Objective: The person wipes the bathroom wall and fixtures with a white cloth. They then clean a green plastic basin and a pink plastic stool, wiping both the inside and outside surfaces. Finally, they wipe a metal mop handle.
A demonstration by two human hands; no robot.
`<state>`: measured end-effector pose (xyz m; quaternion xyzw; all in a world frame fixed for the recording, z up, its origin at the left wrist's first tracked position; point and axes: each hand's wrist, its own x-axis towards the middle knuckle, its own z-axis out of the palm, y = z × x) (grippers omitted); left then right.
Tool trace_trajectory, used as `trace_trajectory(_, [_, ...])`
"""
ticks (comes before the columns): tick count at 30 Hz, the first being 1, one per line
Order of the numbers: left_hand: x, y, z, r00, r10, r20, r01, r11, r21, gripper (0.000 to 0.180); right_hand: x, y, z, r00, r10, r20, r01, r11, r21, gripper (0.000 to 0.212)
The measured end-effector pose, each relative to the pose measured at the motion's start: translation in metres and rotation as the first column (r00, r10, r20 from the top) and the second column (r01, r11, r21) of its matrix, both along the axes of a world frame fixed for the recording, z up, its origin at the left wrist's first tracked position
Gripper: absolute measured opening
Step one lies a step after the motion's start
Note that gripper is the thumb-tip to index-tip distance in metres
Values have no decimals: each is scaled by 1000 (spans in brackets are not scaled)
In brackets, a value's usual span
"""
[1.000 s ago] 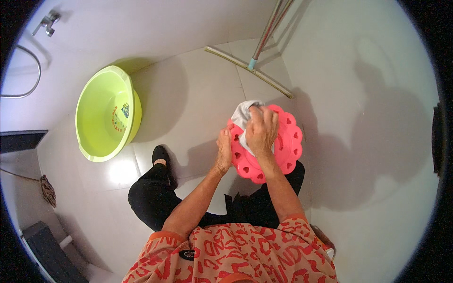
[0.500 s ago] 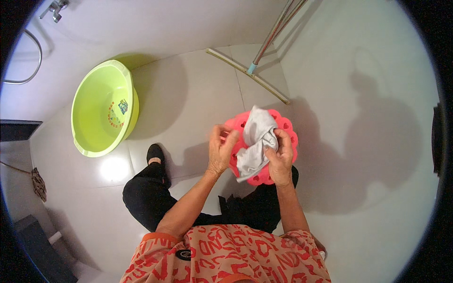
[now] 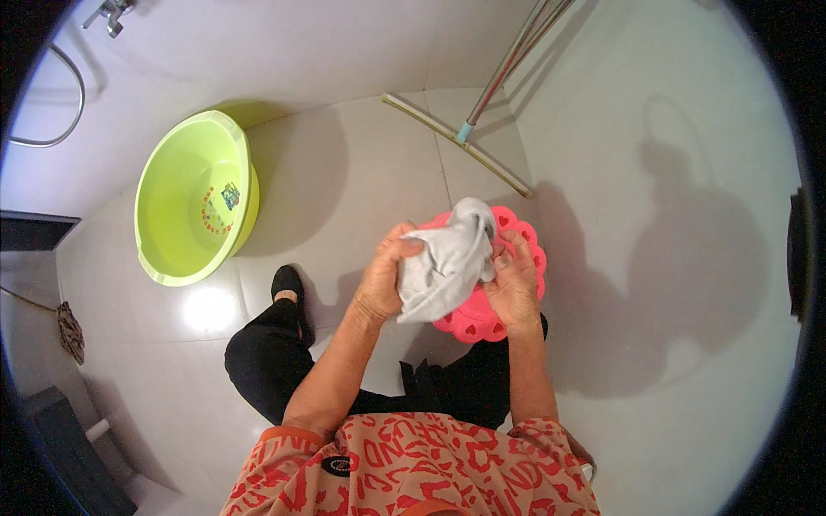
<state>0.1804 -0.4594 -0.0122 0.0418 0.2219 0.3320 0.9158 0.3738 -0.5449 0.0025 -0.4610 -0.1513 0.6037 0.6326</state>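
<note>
A light grey cloth (image 3: 445,265), bunched and folded, hangs between my two hands in front of my body. Gripping its left side is my left hand (image 3: 384,273), thumb on top and fingers curled behind the fabric. My right hand (image 3: 514,291) has its fingers bent, and the thumb and fingertips meet the cloth's right edge; part of that grip is hidden. Below the cloth is a pink plastic basket (image 3: 532,236) with a scalloped rim and heart-shaped cutouts. The cloth and my hands cover much of it.
A lime-green basin (image 3: 159,258) leans against the wall at the far left. A floor squeegee (image 3: 456,138) stands at the back, its handle rising right. A tap (image 3: 112,17) and hose (image 3: 79,103) are at upper left. My black-shod foot (image 3: 288,284) rests on the tiles.
My left hand, empty earlier, has taken hold of the cloth's left side. The cloth has shifted left and spread wider, while my right hand stays at its right edge.
</note>
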Motion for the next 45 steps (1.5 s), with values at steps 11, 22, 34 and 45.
trace_trajectory(11, [9, -7, -11, 975, 94, -203, 12, 884, 467, 10, -1, 18, 12, 902, -64, 427, 26, 995, 95, 25])
trace_trajectory(22, [5, -13, 17, 921, 168, -351, 165, 648, 743, 14, 4, 24, 16, 839, -101, 535, 52, 993, 106, 31])
trace_trajectory(34, [-17, 13, 4, 927, -192, 323, 127, 969, 214, 69, -28, 43, 100, 374, 238, 897, -434, 899, -58, 26])
trace_trajectory(45, [-23, 21, -15, 326, 724, -608, 326, 518, 791, 39, 24, 15, -6, 56, 35, 998, 14, 999, -36, 33])
